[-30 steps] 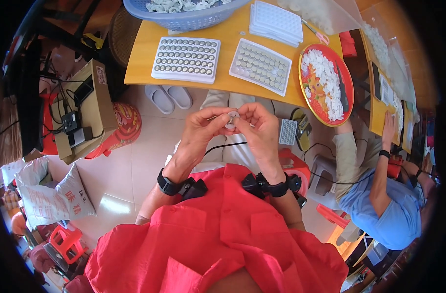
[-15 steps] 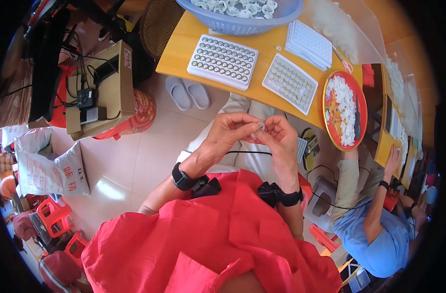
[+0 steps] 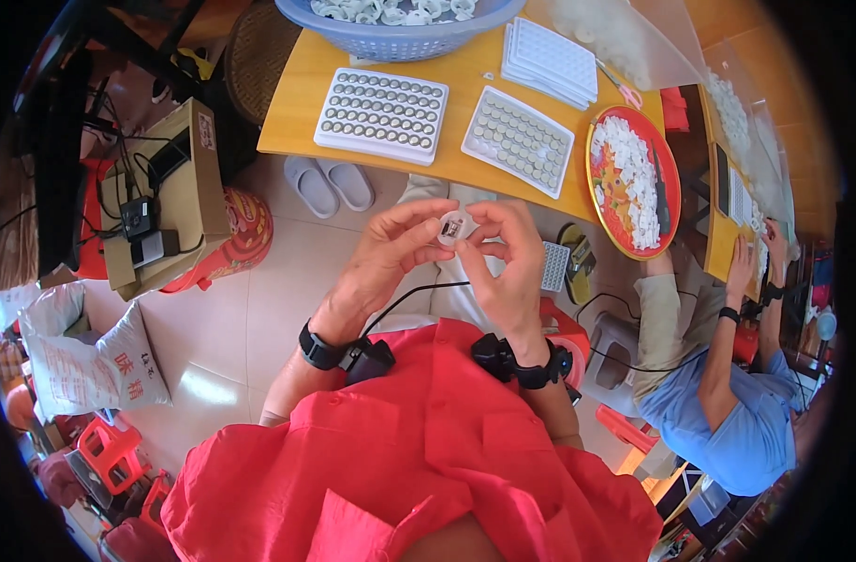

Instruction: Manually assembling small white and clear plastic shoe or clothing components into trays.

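Above my lap, my left hand and my right hand pinch a small white round plastic piece between them. The face of this piece shows a dark, partly metallic part inside it. Left thumb and fingers press its left side, while the right fingers hold its right and lower edge. On the table just beyond stand a white tray with rows of silver round button-like parts and, to its right, another white tray of flat grey discs.
A blue basket of white plastic parts stands at the table's far edge. Nearby are stacked white trays, pink-handled scissors and a red round tray with white pieces. A cardboard box sits left; a co-worker in blue works right.
The white piece now faces up between my fingers, showing its dark inside; before, my fingertips mostly covered it. My hands opened around it slightly. The whole view has shifted, and the co-worker's second hand now shows.
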{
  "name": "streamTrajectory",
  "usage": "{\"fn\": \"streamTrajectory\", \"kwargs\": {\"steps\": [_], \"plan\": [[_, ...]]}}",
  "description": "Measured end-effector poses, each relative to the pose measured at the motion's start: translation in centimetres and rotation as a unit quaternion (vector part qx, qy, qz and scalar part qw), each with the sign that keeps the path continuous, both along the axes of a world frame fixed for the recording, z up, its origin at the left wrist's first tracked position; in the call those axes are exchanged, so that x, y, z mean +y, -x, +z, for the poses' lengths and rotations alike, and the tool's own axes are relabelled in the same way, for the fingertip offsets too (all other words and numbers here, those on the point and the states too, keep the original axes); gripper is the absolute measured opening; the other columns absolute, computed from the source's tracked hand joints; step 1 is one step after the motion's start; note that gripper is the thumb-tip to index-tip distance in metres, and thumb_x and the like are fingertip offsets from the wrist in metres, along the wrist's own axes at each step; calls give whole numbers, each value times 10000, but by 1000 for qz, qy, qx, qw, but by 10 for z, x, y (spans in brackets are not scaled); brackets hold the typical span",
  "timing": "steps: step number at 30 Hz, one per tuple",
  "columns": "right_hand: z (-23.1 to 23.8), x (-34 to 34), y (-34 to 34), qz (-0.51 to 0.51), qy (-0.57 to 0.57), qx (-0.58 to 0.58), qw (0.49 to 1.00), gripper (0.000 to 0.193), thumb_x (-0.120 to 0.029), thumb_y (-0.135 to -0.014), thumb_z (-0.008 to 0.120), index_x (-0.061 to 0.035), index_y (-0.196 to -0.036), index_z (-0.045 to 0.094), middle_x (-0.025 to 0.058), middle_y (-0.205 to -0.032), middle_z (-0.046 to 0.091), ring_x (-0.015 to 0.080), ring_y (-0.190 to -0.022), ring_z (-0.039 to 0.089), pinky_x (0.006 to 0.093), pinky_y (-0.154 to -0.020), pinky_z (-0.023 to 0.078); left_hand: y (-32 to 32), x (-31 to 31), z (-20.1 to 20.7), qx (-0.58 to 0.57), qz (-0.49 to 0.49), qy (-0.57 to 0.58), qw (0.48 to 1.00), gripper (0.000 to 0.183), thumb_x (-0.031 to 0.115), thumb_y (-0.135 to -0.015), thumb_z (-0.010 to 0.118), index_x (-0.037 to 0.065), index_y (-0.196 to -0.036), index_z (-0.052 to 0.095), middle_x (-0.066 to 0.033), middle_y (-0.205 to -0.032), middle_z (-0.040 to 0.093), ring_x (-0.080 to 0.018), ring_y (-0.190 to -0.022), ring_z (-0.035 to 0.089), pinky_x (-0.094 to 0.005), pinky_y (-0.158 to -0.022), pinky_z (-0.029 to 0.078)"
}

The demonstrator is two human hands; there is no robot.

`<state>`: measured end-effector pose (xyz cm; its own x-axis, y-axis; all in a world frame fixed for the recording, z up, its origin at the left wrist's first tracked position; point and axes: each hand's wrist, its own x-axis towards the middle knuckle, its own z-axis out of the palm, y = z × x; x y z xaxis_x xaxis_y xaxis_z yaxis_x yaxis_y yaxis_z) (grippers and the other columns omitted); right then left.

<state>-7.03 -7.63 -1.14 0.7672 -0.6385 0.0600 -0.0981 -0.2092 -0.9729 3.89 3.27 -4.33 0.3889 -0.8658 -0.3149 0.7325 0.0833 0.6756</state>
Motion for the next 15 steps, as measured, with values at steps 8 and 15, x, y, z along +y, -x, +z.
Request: {"fn": "streamTrajectory", "kwargs": {"steps": [8,15], "plan": [[-1,-3,-7,64,127,-4,990,289,29,-668,616,-26,-949,572,98,-844,506,199,-641,558,280,-564,478,2,1,-4,-19,-6,-31,999,261,133,-861,589,3,-1085,558,-56,-990,590,-122,-870,578,-261,-765,496],[-3,-7,-6,57,130,26,990,209,22,-656,612,-17,-852,552,86,-755,499,199,-599,546,283,-542,467,3,-2,-5,-48,-58,-30,997,256,165,-867,590,12,-1071,565,-52,-1014,588,-116,-917,573,-273,-788,491]]}}
